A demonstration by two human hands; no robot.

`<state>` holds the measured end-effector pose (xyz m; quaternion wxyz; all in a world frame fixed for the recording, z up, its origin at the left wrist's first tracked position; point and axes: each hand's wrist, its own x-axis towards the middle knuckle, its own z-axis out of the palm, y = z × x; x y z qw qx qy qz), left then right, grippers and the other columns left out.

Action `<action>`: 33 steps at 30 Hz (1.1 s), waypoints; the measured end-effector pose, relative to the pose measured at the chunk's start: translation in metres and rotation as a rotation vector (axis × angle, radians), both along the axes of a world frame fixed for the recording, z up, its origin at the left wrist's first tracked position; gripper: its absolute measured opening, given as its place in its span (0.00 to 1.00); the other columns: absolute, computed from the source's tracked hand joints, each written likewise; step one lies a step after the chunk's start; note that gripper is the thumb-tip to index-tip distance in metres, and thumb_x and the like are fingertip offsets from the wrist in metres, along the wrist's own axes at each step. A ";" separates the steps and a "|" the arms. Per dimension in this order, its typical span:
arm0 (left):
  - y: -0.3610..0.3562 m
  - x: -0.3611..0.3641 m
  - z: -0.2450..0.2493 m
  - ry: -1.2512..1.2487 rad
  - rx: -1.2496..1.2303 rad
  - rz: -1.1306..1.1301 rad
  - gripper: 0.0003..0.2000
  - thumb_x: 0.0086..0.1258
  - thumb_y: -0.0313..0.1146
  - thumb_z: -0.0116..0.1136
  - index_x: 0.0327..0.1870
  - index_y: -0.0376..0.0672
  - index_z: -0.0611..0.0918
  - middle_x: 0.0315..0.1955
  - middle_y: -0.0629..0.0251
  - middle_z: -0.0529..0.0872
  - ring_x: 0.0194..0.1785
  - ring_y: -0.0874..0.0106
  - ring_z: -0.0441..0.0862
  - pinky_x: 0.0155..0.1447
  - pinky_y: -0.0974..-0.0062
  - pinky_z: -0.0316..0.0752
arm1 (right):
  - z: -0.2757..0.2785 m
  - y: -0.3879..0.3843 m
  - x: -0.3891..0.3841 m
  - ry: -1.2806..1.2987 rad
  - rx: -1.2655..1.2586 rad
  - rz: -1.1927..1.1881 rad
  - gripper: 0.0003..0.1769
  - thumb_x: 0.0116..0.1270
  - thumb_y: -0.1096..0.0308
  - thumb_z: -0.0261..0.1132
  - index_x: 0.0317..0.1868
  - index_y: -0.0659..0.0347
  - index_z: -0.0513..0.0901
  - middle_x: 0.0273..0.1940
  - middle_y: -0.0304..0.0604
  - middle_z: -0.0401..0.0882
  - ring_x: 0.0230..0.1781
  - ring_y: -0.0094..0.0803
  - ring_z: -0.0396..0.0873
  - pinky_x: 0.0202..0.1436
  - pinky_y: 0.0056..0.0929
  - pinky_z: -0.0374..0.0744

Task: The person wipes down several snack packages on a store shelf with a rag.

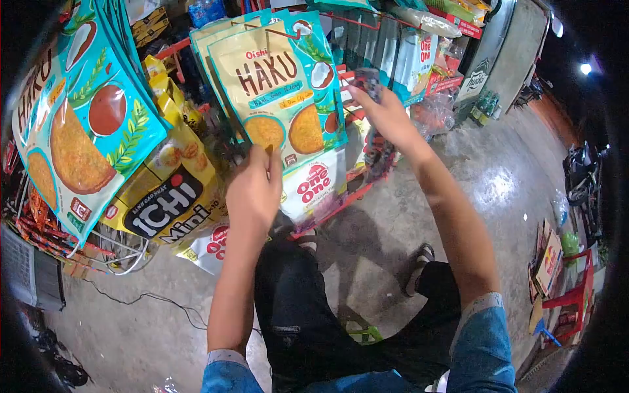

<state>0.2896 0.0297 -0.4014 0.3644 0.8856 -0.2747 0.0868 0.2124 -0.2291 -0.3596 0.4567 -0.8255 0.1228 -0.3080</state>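
My left hand (254,187) pinches the bottom edge of the front cream and teal HAKU packet (278,92), which hangs with others like it from a rack hook. My right hand (386,114) is closed round a dark, patterned, elongated object (377,134) just right of those packets; I cannot make out what it is. Below the HAKU packets hangs a white One One packet (314,187). Larger HAKU packets (78,131) hang at the left, with a yellow ICHI packet (170,196) beside them.
A red rack bar (350,203) runs below the hanging packets. Green bottles (486,105) stand at the upper right. A red plastic chair (576,295) and cardboard (549,259) are at the right. A black cable (154,296) lies on the concrete floor (485,216).
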 end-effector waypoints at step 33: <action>-0.200 -0.036 0.115 0.186 -0.850 -0.746 0.14 0.72 0.35 0.61 0.54 0.38 0.81 0.48 0.63 0.85 0.53 0.71 0.82 0.63 0.71 0.75 | -0.062 -0.032 -0.208 0.103 -0.091 -0.410 0.27 0.66 0.57 0.71 0.62 0.61 0.80 0.61 0.48 0.81 0.63 0.45 0.74 0.64 0.39 0.70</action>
